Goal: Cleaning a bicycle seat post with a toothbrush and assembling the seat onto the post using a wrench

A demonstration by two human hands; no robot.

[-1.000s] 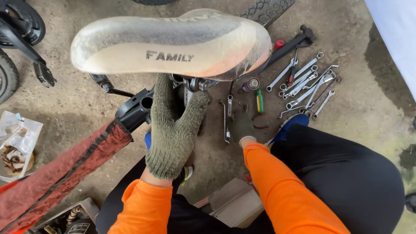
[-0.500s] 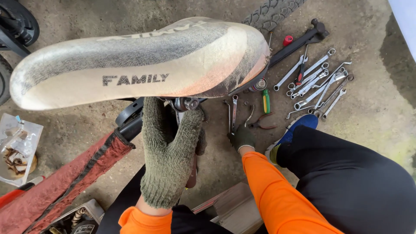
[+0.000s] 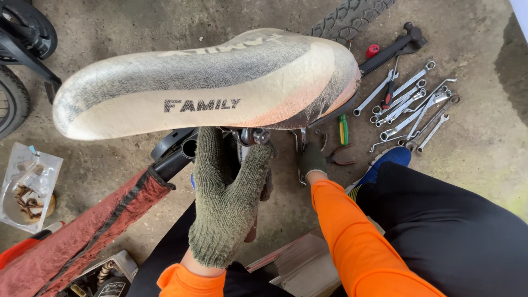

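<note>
a clear plastic pack [image 3: 28,187] lies on the concrete floor [image 3: 484,159] far to the left of and below the bicycle saddle [image 3: 209,82], and it holds a tangle of small rusty brown parts; a second open box [image 3: 104,278] sits at the bottom edge, below the saddle's nose, with dark bits in it that are too cramped to make out. the saddle is a worn, pale, dirty seat filling the upper middle of the view, its long axis running nearly level from left to right, with the narrow nose pointing left and the broad rear end to the right, tilted a little upward there. under the saddle, the left hand [image 3: 228,203] in a green knitted glove reaches up with fingers curled around the metal clamp [image 3: 254,136] beneath the seat, gripping it. the right hand [image 3: 312,160], also gloved, is below the saddle's rear end and low near the floor, closed around a tool whose kind cannot be told. to the right of the saddle a spread of wrenches [image 3: 410,107] lies on the floor, with a green-handled screwdriver [image 3: 343,128] just beside the saddle's rear. a red padded frame tube [image 3: 82,231] slants down-left from under the saddle.
</note>
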